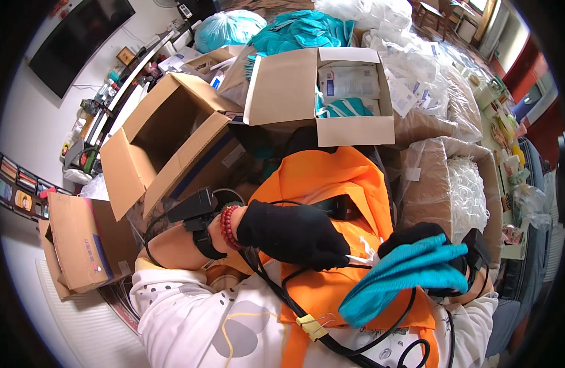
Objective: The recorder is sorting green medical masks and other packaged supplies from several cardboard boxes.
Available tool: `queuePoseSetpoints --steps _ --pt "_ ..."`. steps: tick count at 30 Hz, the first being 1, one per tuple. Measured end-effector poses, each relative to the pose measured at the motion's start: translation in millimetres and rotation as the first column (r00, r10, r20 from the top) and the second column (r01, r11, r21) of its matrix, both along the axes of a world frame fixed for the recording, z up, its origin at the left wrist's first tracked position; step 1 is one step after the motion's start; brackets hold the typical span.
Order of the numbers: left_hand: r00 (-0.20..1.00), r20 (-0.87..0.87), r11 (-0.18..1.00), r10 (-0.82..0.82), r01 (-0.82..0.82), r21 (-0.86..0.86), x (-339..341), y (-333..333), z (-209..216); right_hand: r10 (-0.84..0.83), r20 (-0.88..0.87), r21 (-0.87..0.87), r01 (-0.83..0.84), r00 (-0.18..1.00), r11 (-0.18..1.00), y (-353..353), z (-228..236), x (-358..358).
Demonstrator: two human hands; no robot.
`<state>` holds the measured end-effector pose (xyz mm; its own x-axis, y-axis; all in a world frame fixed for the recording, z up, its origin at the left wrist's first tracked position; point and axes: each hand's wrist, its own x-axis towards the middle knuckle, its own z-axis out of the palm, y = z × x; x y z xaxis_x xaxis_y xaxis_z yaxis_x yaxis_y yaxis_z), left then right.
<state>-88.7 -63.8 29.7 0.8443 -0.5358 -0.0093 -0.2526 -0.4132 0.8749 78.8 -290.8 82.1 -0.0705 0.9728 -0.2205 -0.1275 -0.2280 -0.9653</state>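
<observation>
My left hand (292, 236), in a black glove with a red bead bracelet at the wrist, is closed in front of me. Between its fingertips runs a white elastic strap (360, 260). To its right, my right hand (412, 238), also black-gloved, grips a few teal folded face masks (396, 279) stacked together. The masks hide most of that hand's fingers. Both hands are above the orange apron (331, 175) over my lap. Ahead, an open white box (356, 132) contains more teal masks (345, 107) and white packets (350, 81).
An open brown carton (166, 132) stands front left, with another carton (89, 245) beside me. On the right, a plastic-lined carton (426, 187) holds bundled white elastic (468, 195). A big teal mask pile (304, 30) lies at the back. Black cables (276, 285) cross my lap, clipped together.
</observation>
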Motion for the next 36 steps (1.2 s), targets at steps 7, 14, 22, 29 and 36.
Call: queuePoseSetpoints --steps 7,14,22,29,36 --pt "0.986 0.099 0.989 0.134 -0.139 0.049 -23.1 -2.9 15.4 0.016 -0.193 -0.045 -0.025 0.981 0.999 -3.2 -6.9 12.9" --pt "0.988 0.044 0.981 0.147 -0.152 0.122 -31.6 11.2 17.3 0.028 -0.093 -0.063 -0.033 0.995 0.997 -0.8 2.4 13.8" --pt "0.989 0.054 0.967 0.140 -0.148 0.209 -32.7 13.6 25.2 -0.075 -0.350 0.181 0.146 0.934 0.973 -16.4 -21.5 6.0" --pt "0.941 0.165 0.938 0.296 -0.254 -0.236 18.9 -9.6 -10.5 -0.482 0.109 0.292 0.435 0.869 0.852 32.2 -27.3 -6.3" --pt "0.869 -0.372 0.635 0.328 -0.494 -0.594 27.8 -13.6 -3.0 -0.616 -0.014 0.291 0.592 0.788 0.751 67.5 -36.4 -7.4"
